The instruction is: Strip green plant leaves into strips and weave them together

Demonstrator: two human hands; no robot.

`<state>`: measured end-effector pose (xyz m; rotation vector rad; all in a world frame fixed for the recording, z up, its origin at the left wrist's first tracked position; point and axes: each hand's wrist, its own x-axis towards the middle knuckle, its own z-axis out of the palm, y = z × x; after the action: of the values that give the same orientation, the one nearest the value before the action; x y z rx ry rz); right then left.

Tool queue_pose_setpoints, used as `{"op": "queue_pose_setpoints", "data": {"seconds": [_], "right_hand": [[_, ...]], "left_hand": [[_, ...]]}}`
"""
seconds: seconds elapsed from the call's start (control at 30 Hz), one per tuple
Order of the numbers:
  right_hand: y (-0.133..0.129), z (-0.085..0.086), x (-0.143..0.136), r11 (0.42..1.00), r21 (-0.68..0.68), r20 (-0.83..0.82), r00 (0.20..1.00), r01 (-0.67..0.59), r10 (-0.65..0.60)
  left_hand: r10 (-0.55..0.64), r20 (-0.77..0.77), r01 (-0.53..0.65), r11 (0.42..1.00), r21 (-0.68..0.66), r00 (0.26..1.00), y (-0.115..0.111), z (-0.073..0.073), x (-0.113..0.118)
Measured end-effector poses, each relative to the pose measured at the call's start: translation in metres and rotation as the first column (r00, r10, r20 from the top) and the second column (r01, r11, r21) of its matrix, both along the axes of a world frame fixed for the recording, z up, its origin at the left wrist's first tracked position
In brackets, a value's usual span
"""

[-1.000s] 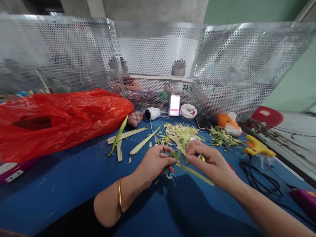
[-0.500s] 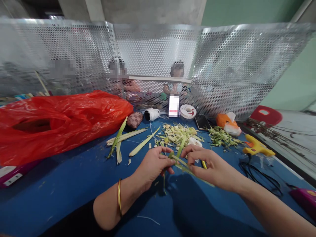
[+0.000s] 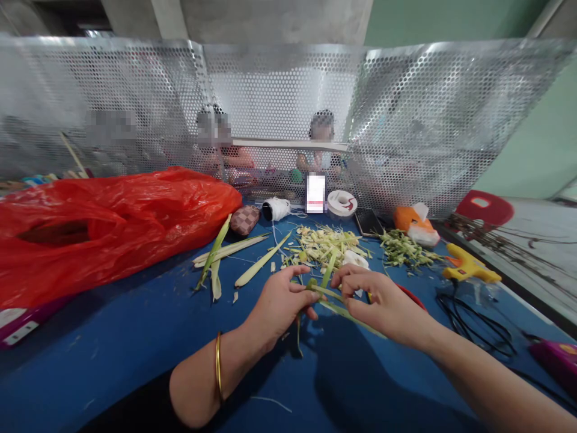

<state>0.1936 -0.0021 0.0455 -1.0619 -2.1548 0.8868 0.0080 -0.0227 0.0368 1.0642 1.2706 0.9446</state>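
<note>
Between finger and thumb, my left hand [image 3: 283, 304] pinches a small knot of folded green leaf strips [image 3: 312, 286]. My right hand [image 3: 376, 300] is closed on the right part of the same strips, its fingertips partly hiding them. One strip sticks up between the hands, another slants down to the right under my right hand, and a thin end hangs below my left. Behind the hands lies a heap of pale leaf trimmings [image 3: 327, 243] with a white object [image 3: 356, 259]. Left of it are a long pale leaf piece [image 3: 261, 261] and several more leaves [image 3: 216, 252].
A red plastic bag [image 3: 135, 222] covers the left. Toward the back stand a spool of white string [image 3: 277, 209], a checkered pouch [image 3: 244, 220], a lit phone [image 3: 315, 192] and a ribbon roll [image 3: 341, 204]. At right lie green clippings [image 3: 408, 249], an orange tissue pack [image 3: 415, 224] and a yellow glue gun [image 3: 471, 264].
Both hands keep nearly the same pose on the strips. A red curved part now shows beside my right hand. The view has shifted slightly.
</note>
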Motion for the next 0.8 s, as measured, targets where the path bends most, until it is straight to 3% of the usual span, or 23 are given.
{"op": "queue_pose_setpoints", "data": {"seconds": [0.23,0.33,0.6,0.8], "right_hand": [[0.002,-0.003,-0.001,1.0,-0.016,-0.008,1.0,0.002,-0.002],[0.0,-0.005,-0.004,0.999,0.052,0.011,1.0,0.006,-0.007],[-0.01,-0.013,-0.019,0.969,0.236,0.258,0.956,0.077,-0.139],[-0.009,-0.018,-0.024,0.951,0.255,0.194,0.955,0.172,-0.225]], "left_hand": [[-0.002,-0.001,0.002,1.0,-0.011,1.0,0.0,-0.002,0.0],[-0.018,-0.048,0.019,1.0,0.012,0.999,-0.001,-0.004,0.001],[-0.029,-0.078,0.04,0.99,0.136,0.997,-0.003,-0.016,0.004],[-0.018,-0.113,0.041,0.977,0.209,0.993,-0.004,-0.022,0.005]]}}
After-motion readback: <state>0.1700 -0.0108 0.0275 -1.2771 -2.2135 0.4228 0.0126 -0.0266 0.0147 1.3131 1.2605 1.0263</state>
